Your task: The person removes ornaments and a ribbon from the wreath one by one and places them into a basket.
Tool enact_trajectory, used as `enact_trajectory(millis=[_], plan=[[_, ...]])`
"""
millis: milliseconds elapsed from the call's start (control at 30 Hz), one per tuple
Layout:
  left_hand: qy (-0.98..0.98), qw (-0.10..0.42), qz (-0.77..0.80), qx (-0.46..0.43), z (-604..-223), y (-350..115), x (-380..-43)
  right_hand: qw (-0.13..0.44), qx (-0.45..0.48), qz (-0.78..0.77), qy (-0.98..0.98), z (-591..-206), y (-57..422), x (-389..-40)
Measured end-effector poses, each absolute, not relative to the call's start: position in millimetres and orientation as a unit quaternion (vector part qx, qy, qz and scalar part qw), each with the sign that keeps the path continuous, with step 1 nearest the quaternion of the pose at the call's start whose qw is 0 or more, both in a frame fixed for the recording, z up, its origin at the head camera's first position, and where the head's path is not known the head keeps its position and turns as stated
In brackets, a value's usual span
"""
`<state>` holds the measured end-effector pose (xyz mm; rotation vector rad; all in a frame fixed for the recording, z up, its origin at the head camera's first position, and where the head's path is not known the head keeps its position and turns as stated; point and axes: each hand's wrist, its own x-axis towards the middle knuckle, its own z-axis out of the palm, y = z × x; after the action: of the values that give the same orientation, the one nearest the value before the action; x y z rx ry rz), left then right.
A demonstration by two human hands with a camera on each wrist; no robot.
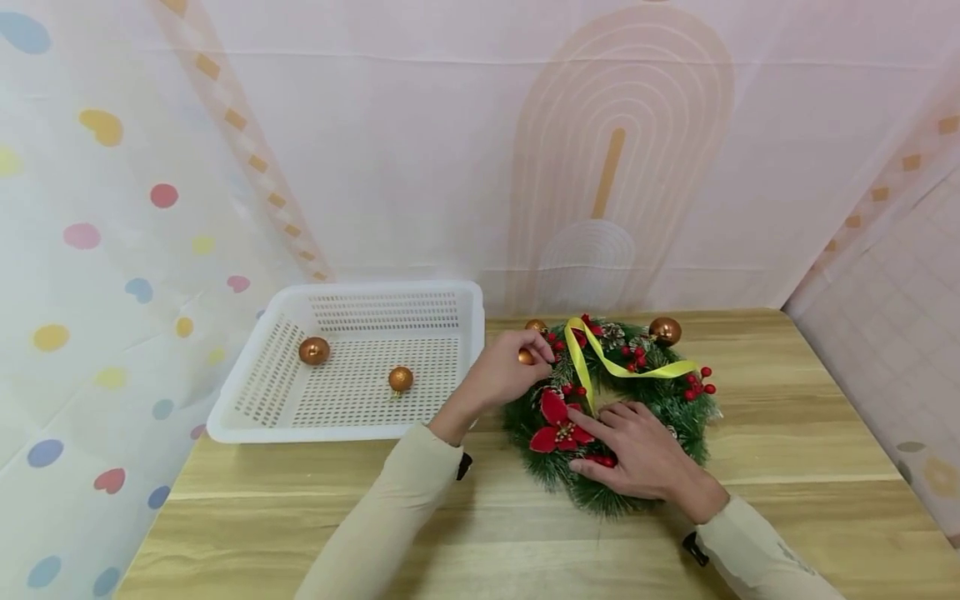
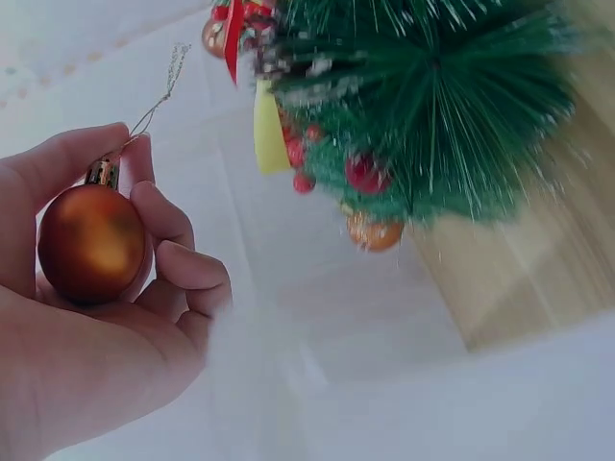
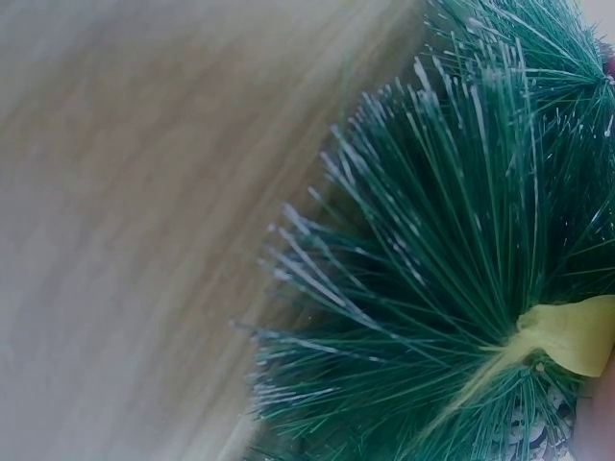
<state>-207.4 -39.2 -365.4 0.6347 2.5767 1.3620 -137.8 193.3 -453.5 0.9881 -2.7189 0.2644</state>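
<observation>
Between the thumb and fingers of my left hand [image 1: 510, 368] is a copper Christmas bauble [image 2: 93, 245], pinched near its gold cap. A thin gold string loop [image 2: 159, 106] rises from the cap. The hand is at the left side of a green Christmas wreath [image 1: 536, 462], which lies on the table. My right hand [image 1: 641, 450] rests on the wreath's front part with its fingers extended, the index fingertip at a red poinsettia [image 1: 553, 408]. A yellow ribbon [image 1: 581, 367] runs across the wreath; in the right wrist view the same ribbon [image 3: 572, 336] shows beside green needles.
On the left of the wooden table [image 1: 780, 500] stands a white plastic basket [image 1: 345, 435] holding two baubles, one shiny [image 1: 314, 351] and one glittery [image 1: 401, 379]. Another copper bauble [image 1: 665, 331] sits at the wreath's back right, near red berries [image 1: 699, 383]. A patterned curtain [image 1: 420, 167] hangs behind.
</observation>
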Motion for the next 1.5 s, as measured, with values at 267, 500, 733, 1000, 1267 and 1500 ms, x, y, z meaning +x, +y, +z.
enact_trajectory(millis=[267,500,733,1000,1267,1500], plan=[[0.864,0.035,0.462,0.200,-362,-67,-206,0.100,0.330,0.092,-0.934,-452,193,-137],[0.866,0.048,0.467,0.170,-360,-86,-202,0.087,0.325,0.092,-0.937,-451,193,-136],[0.868,0.032,0.470,0.153,-357,-103,-200,0.089,0.325,0.095,-0.937,-451,193,-135],[0.871,0.015,0.475,0.127,-355,-122,-199,0.093,0.328,0.092,-0.936,-452,193,-136],[0.874,-0.004,0.475,0.104,-355,-142,-199,0.095,0.332,0.091,-0.934,-452,193,-137],[0.879,-0.013,0.468,0.091,-359,-155,-200,0.097,0.333,0.092,-0.933,-452,194,-136]])
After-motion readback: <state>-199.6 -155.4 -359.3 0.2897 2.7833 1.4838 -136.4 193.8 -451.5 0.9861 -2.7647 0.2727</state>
